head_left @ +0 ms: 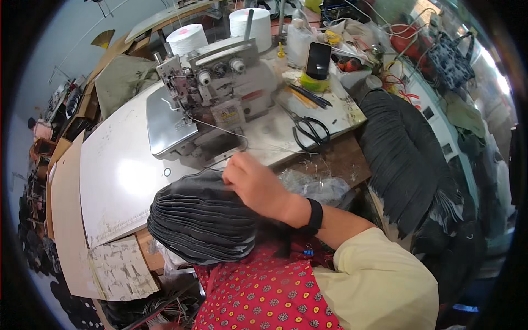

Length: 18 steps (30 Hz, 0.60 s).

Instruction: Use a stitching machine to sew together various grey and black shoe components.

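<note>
Dk gray fabric stack [201,220], many-layered, approx. rounded, ridged

A white table [113,165] spreads before me, glare [135,176] shining on its left part. To my left I see a pale blue wall [49,49]; far right, a bright strip of light [501,82].

Bare right hand [257,184], fingers [235,170] curled inward, mid-scene.
The right arm [346,221], in a pale-yellow cloth sleeve [385,272], reaches from near right toward far left; its wrist [297,210] wears a black band [315,214]; the grip is unclear.
</note>
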Motion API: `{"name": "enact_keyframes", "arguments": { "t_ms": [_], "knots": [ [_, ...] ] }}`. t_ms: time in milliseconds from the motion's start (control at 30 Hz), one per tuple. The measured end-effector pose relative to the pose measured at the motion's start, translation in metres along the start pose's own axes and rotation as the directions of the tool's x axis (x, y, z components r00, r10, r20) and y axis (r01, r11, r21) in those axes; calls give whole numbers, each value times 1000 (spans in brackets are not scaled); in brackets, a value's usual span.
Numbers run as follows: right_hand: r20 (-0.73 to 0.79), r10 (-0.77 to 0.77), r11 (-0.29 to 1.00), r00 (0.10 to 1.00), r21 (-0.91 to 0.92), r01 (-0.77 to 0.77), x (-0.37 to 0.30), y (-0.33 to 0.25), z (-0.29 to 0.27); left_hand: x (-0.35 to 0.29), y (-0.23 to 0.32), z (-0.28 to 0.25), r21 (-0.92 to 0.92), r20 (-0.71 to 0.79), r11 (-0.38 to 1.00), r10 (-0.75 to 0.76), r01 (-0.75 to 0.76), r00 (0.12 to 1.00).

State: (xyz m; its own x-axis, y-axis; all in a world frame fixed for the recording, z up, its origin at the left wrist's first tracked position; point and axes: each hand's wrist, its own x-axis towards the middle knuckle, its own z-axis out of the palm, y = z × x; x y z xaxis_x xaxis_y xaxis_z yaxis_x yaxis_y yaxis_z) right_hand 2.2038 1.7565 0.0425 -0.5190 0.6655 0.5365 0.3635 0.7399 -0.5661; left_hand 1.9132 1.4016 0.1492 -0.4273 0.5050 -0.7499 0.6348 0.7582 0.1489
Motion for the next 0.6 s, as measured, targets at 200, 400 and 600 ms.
{"name": "enact_keyframes", "arguments": {
  "t_ms": [200, 400, 600],
  "knots": [
    [-43, -196, 979, 980, -74, 192, -16, -9, -25, 113, 123, -94, 249, -568, 622, 715, -742, 408],
    [-529, 658, 704, 537, 685, -188, -111, 73, -188, 194, 204, -108, -97, -125, 461, 873, -882, 471],
    [-906, 299, -19, 301, -320, -947, -161, 109, -258, 226, 197, -94, -508, -213, 383, 813, -772, 543]
  ]
}}
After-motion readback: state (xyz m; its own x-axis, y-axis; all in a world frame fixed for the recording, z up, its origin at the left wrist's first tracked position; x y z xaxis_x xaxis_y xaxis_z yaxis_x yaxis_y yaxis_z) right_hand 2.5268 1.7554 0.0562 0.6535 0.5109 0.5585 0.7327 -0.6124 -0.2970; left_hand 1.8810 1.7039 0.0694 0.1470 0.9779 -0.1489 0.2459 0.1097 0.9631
